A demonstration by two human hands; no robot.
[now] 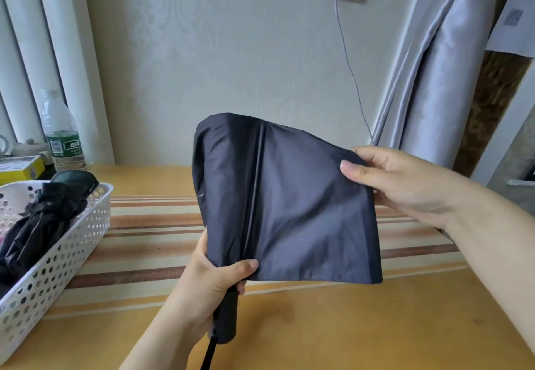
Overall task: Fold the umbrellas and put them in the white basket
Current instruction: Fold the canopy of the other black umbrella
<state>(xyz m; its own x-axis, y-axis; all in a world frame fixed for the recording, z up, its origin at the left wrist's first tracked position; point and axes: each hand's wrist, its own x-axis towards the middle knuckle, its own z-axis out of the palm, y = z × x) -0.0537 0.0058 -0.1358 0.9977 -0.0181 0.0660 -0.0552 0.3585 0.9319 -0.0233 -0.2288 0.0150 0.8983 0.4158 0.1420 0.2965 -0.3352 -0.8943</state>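
- Dark grey-blue cloth is filling the middle of the view: the umbrella (289,201) is being held upright above the table (318,326), its canopy collapsed but loose, one panel spread flat to the right of a rib.
- The left hand (214,285) is gripping the umbrella at the base of the canopy, just above the handle (227,317), thumb pressing the cloth against the shaft.
- The right hand (388,178) is pinching the right edge of the spread panel, thumb in front and fingers behind, pulling it taut.
- Judging by this, the folding step is under way: the panels are being smoothed out one by one, and nothing is wrapped yet.
- The next move probably calls for laying this panel over around the shaft, going on to the other panels, then closing the bundle; no strap is showing.
- The basket (58,254) is sitting at the left edge of the table, well apart from the hands, with a black folded umbrella (43,222) already lying in it.
- Farther left, a water bottle (60,135) is standing beyond the basket, near the wall.
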